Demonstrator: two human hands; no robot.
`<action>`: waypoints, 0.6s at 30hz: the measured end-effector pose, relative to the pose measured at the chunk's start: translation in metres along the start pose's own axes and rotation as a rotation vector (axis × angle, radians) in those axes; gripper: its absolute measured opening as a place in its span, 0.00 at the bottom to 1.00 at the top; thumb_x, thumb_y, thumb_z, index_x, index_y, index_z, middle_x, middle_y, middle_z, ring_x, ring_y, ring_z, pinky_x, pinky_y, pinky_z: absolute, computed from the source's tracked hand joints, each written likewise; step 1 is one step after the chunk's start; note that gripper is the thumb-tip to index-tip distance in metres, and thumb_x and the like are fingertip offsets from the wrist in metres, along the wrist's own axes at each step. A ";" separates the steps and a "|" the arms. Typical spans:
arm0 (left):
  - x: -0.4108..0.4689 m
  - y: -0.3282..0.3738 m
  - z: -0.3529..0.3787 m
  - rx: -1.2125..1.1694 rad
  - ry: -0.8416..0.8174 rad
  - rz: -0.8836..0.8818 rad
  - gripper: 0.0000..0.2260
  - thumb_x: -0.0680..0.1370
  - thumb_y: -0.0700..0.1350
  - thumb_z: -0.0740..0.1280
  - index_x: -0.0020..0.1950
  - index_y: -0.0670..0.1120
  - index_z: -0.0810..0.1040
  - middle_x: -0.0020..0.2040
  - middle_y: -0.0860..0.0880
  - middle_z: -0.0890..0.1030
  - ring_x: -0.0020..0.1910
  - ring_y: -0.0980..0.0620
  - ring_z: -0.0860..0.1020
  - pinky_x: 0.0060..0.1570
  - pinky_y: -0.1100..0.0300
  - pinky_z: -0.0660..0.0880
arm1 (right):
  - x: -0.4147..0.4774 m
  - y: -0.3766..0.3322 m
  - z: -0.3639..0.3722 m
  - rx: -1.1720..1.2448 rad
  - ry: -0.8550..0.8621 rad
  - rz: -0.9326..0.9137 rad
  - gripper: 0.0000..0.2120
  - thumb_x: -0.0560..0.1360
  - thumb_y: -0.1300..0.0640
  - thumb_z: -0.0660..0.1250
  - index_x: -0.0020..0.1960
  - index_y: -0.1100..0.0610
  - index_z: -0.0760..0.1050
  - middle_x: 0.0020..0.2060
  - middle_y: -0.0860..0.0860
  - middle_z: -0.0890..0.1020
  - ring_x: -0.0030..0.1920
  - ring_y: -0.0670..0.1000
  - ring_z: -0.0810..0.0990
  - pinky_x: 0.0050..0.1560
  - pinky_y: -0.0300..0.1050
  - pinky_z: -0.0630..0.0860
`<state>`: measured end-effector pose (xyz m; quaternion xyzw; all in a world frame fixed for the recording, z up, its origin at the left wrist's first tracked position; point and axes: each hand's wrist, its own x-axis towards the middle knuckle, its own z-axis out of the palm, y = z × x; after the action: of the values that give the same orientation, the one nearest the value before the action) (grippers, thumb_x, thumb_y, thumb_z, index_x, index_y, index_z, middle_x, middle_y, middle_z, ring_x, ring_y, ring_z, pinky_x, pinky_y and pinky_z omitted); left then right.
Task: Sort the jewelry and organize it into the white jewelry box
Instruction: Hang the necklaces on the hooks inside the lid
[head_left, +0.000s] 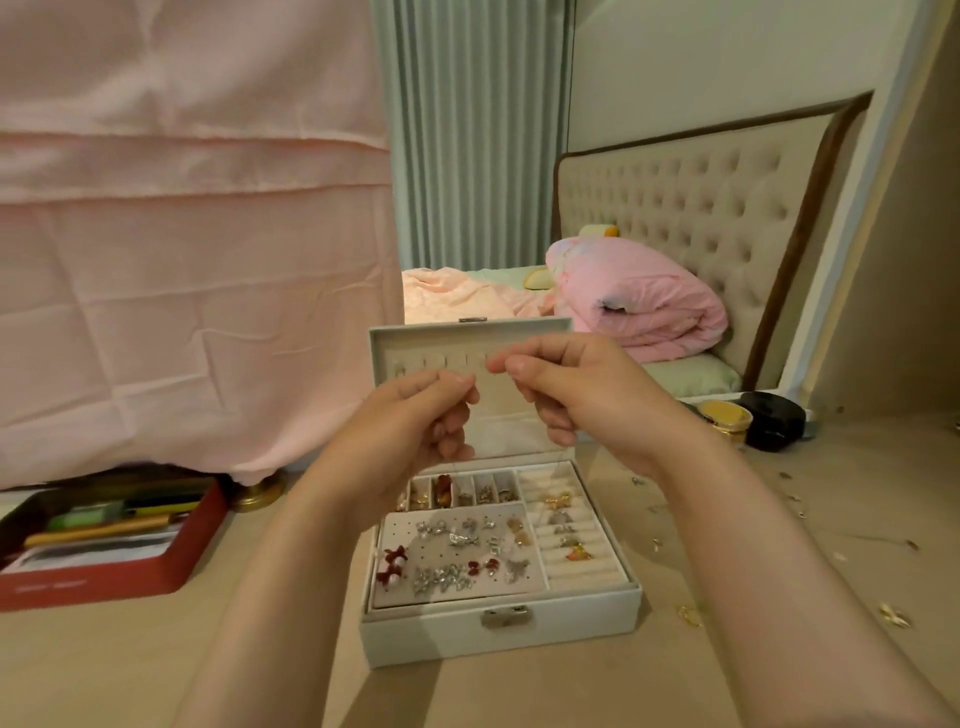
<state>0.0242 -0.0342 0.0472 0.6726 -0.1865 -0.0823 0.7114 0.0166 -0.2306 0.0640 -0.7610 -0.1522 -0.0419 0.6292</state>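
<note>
The left hand (426, 415) and right hand (566, 395) are raised before the upright lid (467, 338) of the white jewelry box (498, 629) — each pinches a thin chain (557, 467) that hangs faintly toward the trays. The box lies open at 6 o'clock of the hands — loose pieces (893, 616) at its 3 o'clock, a red box (104, 577) at 9.

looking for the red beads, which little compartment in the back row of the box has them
The second compartment showing from the left, just below the left hand; its neighbours hold only gold or silvery pieces.
</note>
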 end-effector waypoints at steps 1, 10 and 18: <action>0.002 -0.001 -0.007 -0.034 0.017 0.007 0.09 0.81 0.46 0.64 0.44 0.44 0.77 0.32 0.49 0.66 0.30 0.52 0.67 0.38 0.59 0.77 | 0.001 0.004 0.005 -0.047 -0.010 0.024 0.08 0.81 0.56 0.67 0.52 0.54 0.85 0.30 0.46 0.73 0.26 0.45 0.65 0.27 0.39 0.63; 0.022 -0.033 -0.053 0.412 0.269 0.070 0.06 0.76 0.48 0.73 0.43 0.47 0.84 0.35 0.48 0.77 0.31 0.56 0.72 0.34 0.61 0.72 | 0.038 0.035 0.041 -0.164 0.111 0.031 0.04 0.78 0.56 0.72 0.48 0.56 0.85 0.23 0.37 0.76 0.25 0.37 0.72 0.31 0.30 0.67; 0.066 -0.045 -0.063 0.631 0.606 0.143 0.10 0.77 0.52 0.71 0.37 0.49 0.82 0.30 0.53 0.79 0.34 0.56 0.77 0.37 0.59 0.71 | 0.100 0.052 0.065 -0.448 0.437 -0.121 0.03 0.73 0.52 0.76 0.42 0.49 0.84 0.34 0.42 0.82 0.37 0.39 0.78 0.37 0.26 0.69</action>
<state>0.1150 -0.0037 0.0110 0.8359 -0.0317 0.2288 0.4978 0.1179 -0.1581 0.0270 -0.8432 -0.0455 -0.2742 0.4602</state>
